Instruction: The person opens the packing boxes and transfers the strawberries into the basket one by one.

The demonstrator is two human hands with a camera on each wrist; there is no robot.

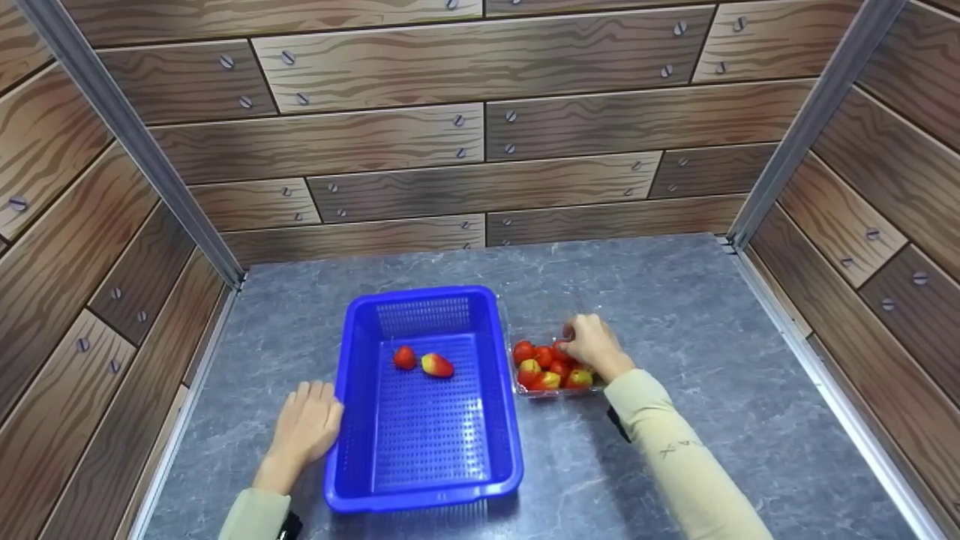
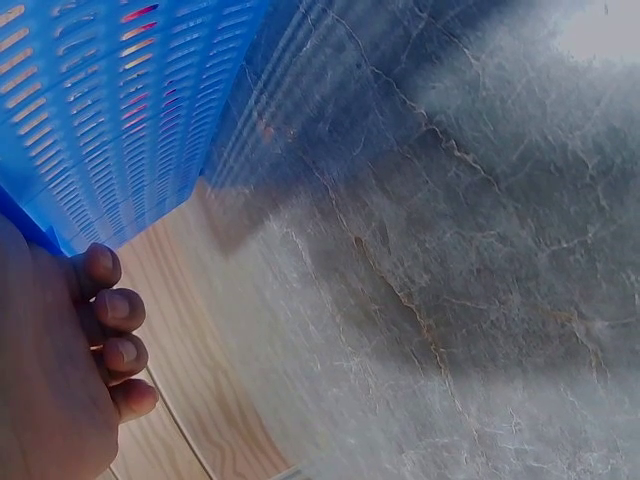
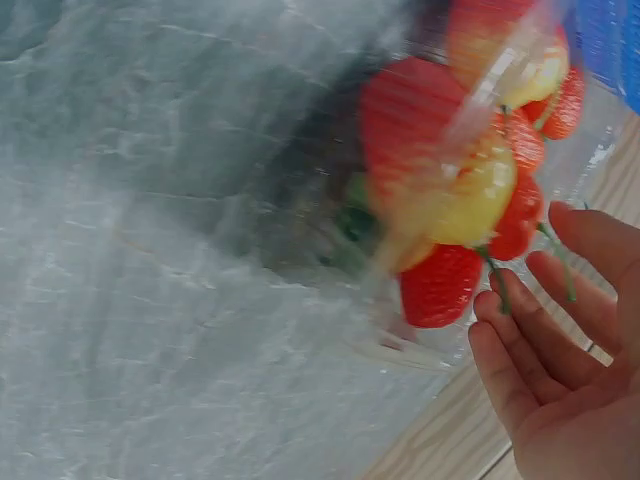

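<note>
Wood-patterned walls (image 1: 480,135) stand around a grey table (image 1: 300,315). Left of a clear box (image 1: 559,394) sits a blue basket (image 1: 427,450), a strawberry (image 1: 405,358) and a red-yellow fruit (image 1: 437,366) lying near its far end. More fruits (image 1: 551,371) fill the box; their stems hang just beside the right hand's (image 1: 596,346) fingertips, which are parted and slightly bent. The left hand (image 1: 306,424), fingers relaxed and close together, touches the basket's left rim.
</note>
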